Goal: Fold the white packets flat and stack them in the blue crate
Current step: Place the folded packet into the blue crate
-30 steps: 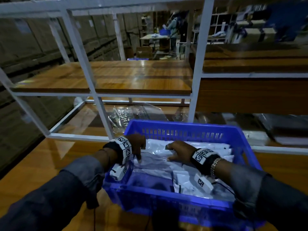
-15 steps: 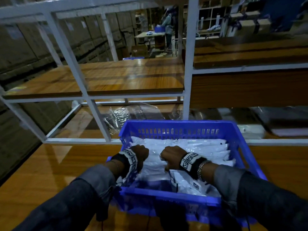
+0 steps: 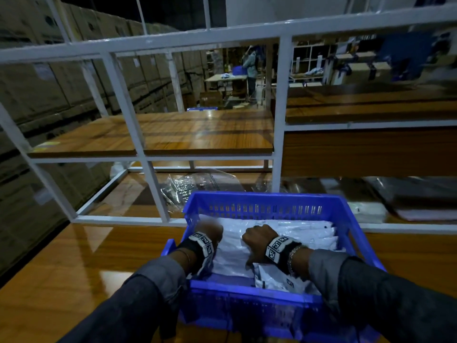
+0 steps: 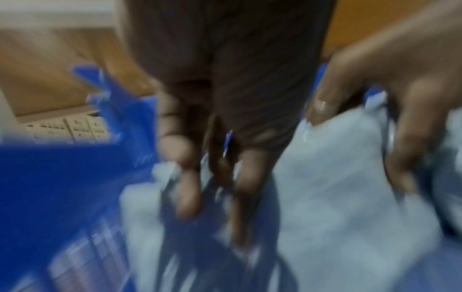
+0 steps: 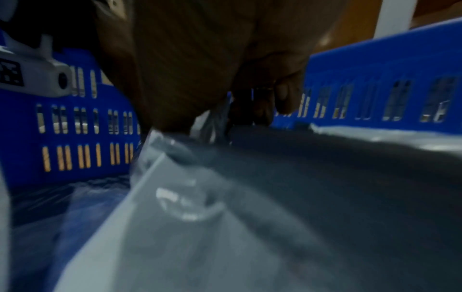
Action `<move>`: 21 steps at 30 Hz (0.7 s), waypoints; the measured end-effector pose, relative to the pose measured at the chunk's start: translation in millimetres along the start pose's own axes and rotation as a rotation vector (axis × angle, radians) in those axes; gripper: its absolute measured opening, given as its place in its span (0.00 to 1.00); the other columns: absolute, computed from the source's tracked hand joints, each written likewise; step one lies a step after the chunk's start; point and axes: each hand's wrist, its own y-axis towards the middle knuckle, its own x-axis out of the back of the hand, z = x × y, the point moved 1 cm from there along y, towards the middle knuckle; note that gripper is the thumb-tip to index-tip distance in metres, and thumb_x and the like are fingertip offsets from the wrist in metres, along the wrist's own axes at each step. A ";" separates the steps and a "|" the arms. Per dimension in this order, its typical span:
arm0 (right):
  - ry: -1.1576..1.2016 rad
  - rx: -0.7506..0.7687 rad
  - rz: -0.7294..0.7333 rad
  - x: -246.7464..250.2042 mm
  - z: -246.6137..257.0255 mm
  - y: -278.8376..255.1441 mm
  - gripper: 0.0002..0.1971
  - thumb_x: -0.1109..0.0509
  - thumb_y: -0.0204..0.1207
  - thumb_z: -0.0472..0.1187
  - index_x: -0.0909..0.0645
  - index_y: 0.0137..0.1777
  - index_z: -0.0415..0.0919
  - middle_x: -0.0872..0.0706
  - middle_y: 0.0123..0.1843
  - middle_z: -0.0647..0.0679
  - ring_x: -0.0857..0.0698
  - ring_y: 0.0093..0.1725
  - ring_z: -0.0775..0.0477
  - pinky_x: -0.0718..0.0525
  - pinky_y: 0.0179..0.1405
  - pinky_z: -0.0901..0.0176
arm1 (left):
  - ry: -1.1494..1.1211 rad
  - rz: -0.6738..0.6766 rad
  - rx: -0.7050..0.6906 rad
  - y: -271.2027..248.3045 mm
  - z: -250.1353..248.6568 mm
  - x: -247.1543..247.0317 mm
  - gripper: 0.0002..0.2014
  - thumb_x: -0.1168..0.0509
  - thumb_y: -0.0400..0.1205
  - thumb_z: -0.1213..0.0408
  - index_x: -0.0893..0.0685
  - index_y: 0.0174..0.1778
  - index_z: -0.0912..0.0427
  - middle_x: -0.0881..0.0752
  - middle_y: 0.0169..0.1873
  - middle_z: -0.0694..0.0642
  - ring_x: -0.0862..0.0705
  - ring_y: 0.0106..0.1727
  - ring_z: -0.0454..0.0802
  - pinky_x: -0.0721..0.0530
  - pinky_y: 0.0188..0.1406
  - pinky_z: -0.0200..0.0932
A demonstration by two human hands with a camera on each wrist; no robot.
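Observation:
The blue crate [image 3: 262, 198] stands on the wooden table in front of me, with white packets [image 3: 304, 231] stacked flat inside. Both hands are inside it, close together. My left hand [image 3: 212, 230], blurred by motion, pinches the left edge of the top white packet [image 3: 232, 248]. My right hand [image 3: 257, 238] is fisted on the same packet. The left wrist view shows the left hand's fingers [image 4: 190, 189] curled on the packet [image 4: 337, 177] and the right hand [image 4: 400, 118] gripping it too. In the right wrist view, curled fingers [image 5: 282, 98] clutch the packet's plastic [image 5: 225, 217] near the crate wall [image 5: 375, 79].
A white metal shelf frame [image 3: 278, 120] with wooden boards rises just behind the crate. Clear plastic bags [image 3: 188, 186] lie on the lower shelf behind it, and more white packets [image 3: 368, 211] lie at the right. Stacked cardboard boxes [image 3: 37, 95] line the left. A person [image 3: 249, 68] stands far off.
Both hands went from resting spread on the packets to fists gripping the top packet, and drew closer together. The head view tilted upward.

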 end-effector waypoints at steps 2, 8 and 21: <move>0.036 0.012 -0.003 10.2 -6.8 -4.4 0.33 0.25 0.54 0.79 0.19 0.45 0.51 0.16 0.47 0.51 0.16 0.46 0.43 0.22 0.41 0.53 | -0.080 -0.047 0.004 -2.9 6.3 10.1 0.12 0.37 0.86 0.61 0.15 0.60 0.63 0.13 0.61 0.63 0.14 0.63 0.65 0.17 0.58 0.52; 0.225 -0.049 -0.003 62.9 -26.2 -5.6 0.26 0.15 0.61 0.62 0.19 0.51 0.48 0.15 0.54 0.47 0.15 0.52 0.41 0.17 0.48 0.51 | -0.512 0.076 0.027 -10.2 24.5 68.7 0.23 0.12 0.64 0.58 0.10 0.50 0.65 0.07 0.47 0.60 0.08 0.48 0.58 0.10 0.43 0.47; 0.680 -0.264 -0.436 118.6 -79.6 -146.9 0.16 0.17 0.67 0.60 0.13 0.42 0.50 0.11 0.38 0.55 0.12 0.39 0.57 0.12 0.39 0.52 | -1.313 -0.069 -0.312 -45.2 -40.8 142.4 0.09 0.20 0.76 0.62 0.07 0.46 0.63 0.07 0.38 0.57 0.08 0.35 0.54 0.18 0.25 0.39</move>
